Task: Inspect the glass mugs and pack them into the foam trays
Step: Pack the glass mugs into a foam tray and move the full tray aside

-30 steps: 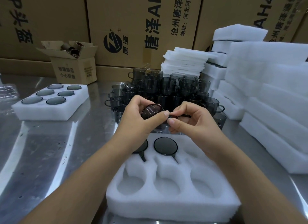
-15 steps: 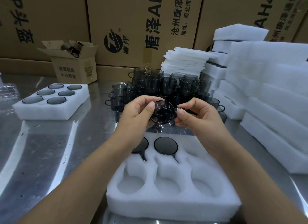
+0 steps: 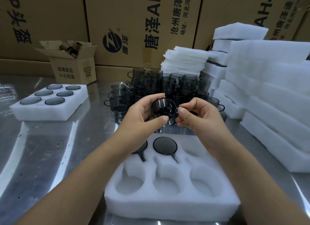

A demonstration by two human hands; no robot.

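One smoky glass mug [image 3: 163, 111] is held in the air just beyond the far edge of the near foam tray [image 3: 171, 206], with its open mouth turned toward the camera. The left grip [image 3: 142, 117] wraps the body, thumb on the near rim and fingers curled round the far side. The right grip [image 3: 199, 120] pinches the mug's right edge between thumb and forefinger, where the handle seems to be, though the fingers hide it. Judgement: light, rigid, thin-walled and fragile. Smooth glass is likely slippery, so a cupped body plus a pinched handle looks the safest hold; lower it into a pocket, do not drop it. Versus one second ago: a flat, closed-looking face pointed at the camera, now the hollow interior does, so the mug has been rolled over. Both grips sit in much the same spot. Tray unchanged: two packed mugs [image 3: 165, 145] in the far row, four pockets open. Loose mugs [image 3: 167, 85] crowd the table [image 3: 50, 149] beyond. A filled tray [image 3: 42, 115] lies far left, foam stacks [image 3: 276, 94] stand right, and cardboard boxes [image 3: 142, 23] are behind.
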